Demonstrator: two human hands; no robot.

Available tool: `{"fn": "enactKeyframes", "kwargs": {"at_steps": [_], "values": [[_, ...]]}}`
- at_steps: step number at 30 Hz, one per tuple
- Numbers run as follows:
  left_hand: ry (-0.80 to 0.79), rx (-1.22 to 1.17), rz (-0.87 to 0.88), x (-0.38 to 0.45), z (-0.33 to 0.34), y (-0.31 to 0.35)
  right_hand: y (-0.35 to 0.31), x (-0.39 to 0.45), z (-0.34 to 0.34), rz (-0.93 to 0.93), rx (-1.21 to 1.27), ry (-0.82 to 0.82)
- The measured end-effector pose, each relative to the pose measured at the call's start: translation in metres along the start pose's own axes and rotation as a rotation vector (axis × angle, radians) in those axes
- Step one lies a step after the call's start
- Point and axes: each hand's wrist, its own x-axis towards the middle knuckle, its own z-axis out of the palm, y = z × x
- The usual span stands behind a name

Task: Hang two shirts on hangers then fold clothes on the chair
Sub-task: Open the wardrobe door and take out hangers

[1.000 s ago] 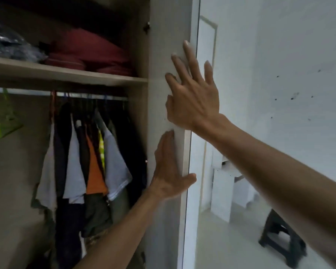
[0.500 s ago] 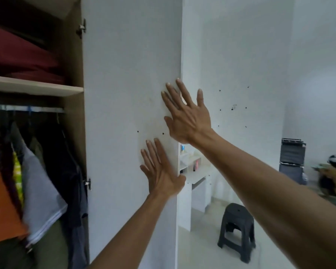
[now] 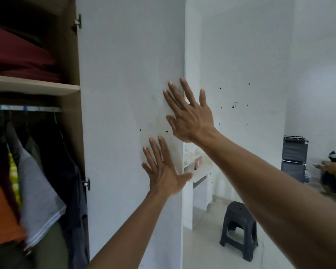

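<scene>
Both hands lie flat, fingers straight and spread, on the white wardrobe door (image 3: 128, 113): the left hand (image 3: 163, 175) lower, the right hand (image 3: 188, 117) above it at the door's right edge. Left of the door, shirts (image 3: 39, 195) hang lengthwise down from a rail (image 3: 25, 108), blurred and cut off at the frame. Far right stands a black stool (image 3: 239, 230).

The wardrobe opening is being left accessible on the left, though it is being crowded by hanging clothes (image 3: 41, 183) below the rail (image 3: 23, 108) and by red bedding (image 3: 17, 53) above the shelf (image 3: 33, 85). The middle is being blocked by the white door (image 3: 124, 74), against which both hands are being pressed flat. Floor passage at right is being obstructed by a black stool (image 3: 239, 230).
</scene>
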Motion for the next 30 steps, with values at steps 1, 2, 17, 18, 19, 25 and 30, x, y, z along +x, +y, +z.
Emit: {"fn": "enactKeyframes", "kwargs": {"at_steps": [1, 2, 17, 18, 19, 25, 30], "values": [[-0.033, 0.008, 0.01, 0.0, -0.004, -0.003, -0.001, 0.0, -0.002, 0.001, -0.003, -0.007], [-0.065, 0.017, 0.023, 0.0, -0.008, -0.006, -0.002, 0.0, -0.004, 0.006, -0.004, -0.017], [-0.349, -0.088, -0.097, -0.095, -0.102, -0.121, -0.127, -0.028, -0.038, 0.181, 0.114, -0.374], [-0.366, -0.08, -0.132, -0.104, -0.105, -0.135, -0.14, -0.032, -0.037, 0.174, 0.145, -0.406], [-0.384, -0.064, -0.168, -0.113, -0.108, -0.152, -0.155, -0.035, -0.036, 0.169, 0.195, -0.438], [-0.412, 0.072, -0.316, -0.15, -0.151, -0.247, -0.246, -0.023, -0.027, 0.093, 0.528, -0.613], [-0.286, 0.117, -0.333, -0.158, -0.192, -0.336, -0.338, 0.027, -0.022, -0.06, 0.76, -0.576]]}}
